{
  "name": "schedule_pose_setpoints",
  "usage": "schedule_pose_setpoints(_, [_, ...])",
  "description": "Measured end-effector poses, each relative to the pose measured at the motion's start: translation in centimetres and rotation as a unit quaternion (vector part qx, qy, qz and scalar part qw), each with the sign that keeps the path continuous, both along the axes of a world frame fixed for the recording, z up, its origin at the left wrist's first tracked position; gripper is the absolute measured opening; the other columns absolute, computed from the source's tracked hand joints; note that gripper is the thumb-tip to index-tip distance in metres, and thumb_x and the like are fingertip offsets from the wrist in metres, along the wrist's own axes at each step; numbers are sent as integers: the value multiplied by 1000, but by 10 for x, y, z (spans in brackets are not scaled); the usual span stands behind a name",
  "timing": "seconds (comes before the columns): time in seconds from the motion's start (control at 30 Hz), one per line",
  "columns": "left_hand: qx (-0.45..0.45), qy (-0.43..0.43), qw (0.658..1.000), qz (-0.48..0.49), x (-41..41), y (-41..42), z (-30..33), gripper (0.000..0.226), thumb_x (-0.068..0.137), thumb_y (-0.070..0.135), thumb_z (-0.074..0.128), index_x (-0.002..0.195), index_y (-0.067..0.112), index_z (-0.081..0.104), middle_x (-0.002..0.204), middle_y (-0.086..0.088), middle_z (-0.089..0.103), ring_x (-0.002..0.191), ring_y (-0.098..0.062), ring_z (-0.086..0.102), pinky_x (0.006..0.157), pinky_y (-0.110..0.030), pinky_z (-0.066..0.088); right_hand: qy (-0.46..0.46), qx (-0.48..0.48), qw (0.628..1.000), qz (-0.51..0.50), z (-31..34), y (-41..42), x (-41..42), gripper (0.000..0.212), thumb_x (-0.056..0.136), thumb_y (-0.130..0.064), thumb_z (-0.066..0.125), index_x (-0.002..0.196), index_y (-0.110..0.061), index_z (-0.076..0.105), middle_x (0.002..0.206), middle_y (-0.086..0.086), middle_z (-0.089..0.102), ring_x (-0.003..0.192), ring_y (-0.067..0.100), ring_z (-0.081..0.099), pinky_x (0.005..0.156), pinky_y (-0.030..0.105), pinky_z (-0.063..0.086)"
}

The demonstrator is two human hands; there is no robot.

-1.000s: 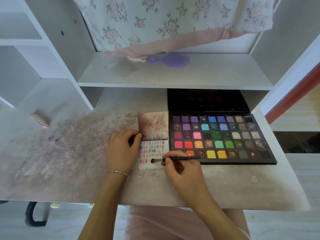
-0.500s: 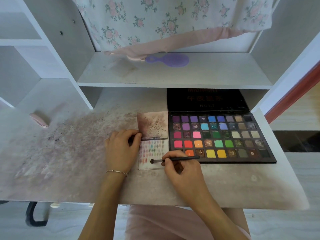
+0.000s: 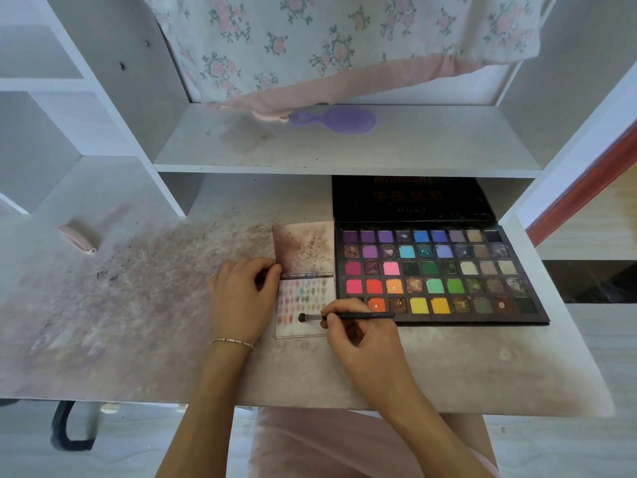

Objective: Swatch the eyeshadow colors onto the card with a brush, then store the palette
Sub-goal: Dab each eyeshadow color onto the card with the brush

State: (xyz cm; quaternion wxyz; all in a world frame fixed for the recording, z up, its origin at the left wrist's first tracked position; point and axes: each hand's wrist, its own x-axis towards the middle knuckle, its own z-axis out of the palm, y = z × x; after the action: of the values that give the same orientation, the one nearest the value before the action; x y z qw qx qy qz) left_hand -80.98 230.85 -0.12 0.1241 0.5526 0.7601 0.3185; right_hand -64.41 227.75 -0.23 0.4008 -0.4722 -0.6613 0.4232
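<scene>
An open black eyeshadow palette (image 3: 517, 315) with several coloured pans lies on the desk, its lid (image 3: 410, 198) flat under the shelf. Left of it lies a folded card (image 3: 303, 298): the upper half is stained dark, the lower half carries rows of small colour swatches. My right hand (image 3: 362, 343) pinches a thin black brush (image 3: 348, 317), whose tip touches the card's lower part. My left hand (image 3: 241, 298) rests at the card's left edge with curled fingers, thumb and fingertips at the fold.
The desk (image 3: 138, 322) is smeared with pigment dust. A pink object (image 3: 77, 238) lies at the far left. A purple hairbrush (image 3: 334, 119) sits on the shelf above, under a floral cloth (image 3: 327, 39). The desk's front edge is near my wrists.
The brush tip has shifted very slightly on the lower part of the card. My left hand and the palette have stayed where they were.
</scene>
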Motion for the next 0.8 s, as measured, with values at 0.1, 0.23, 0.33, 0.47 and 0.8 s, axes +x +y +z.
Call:
schedule_pose_setpoints(0.1, [-1, -3, 1000, -2, 0, 0, 0, 17, 89, 25, 55, 90, 18, 70, 89, 1, 68, 88, -23, 54, 86, -46, 42, 1, -5, 1000, 1, 1, 0, 1, 29, 85, -12, 55, 78, -40, 54, 76, -12, 63, 76, 7, 62, 65, 18, 51])
schedule_pose_setpoints(0.23, [-5, -6, 1000, -5, 0, 0, 1, 18, 89, 24, 54, 90, 17, 70, 89, 0, 68, 88, -23, 54, 85, -47, 43, 25, -8, 999, -17, 5, 0, 0, 35, 87, -6, 55, 81, -40, 56, 75, -13, 63, 75, 6, 61, 64, 17, 50])
schedule_pose_setpoints(0.33, [-11, -12, 1000, -5, 0, 1, 1, 18, 89, 25, 54, 91, 17, 70, 90, 1, 68, 89, -23, 55, 86, -47, 42, 96, -16, 994, -56, 7, -1, 5, 34, 87, -1, 54, 82, -35, 61, 73, -8, 64, 66, 10, 60, 59, 22, 51])
schedule_pose_setpoints(0.47, [-4, -11, 1000, 2, 0, 0, 1, 16, 89, 23, 55, 90, 17, 70, 92, -1, 69, 91, -24, 54, 87, -47, 41, 147, -11, 985, -85, 8, -2, 9, 35, 87, 4, 52, 85, -29, 62, 73, -9, 64, 69, 2, 63, 61, 12, 48])
schedule_pose_setpoints(0.8, [-19, 6, 999, 29, 6, 2, 2, 17, 88, 24, 54, 89, 18, 70, 88, -1, 67, 92, -27, 55, 87, -47, 41, 119, 20, 979, -166, 7, -5, 61, 34, 85, 5, 53, 84, -28, 61, 76, -6, 63, 73, 4, 61, 64, 11, 48])
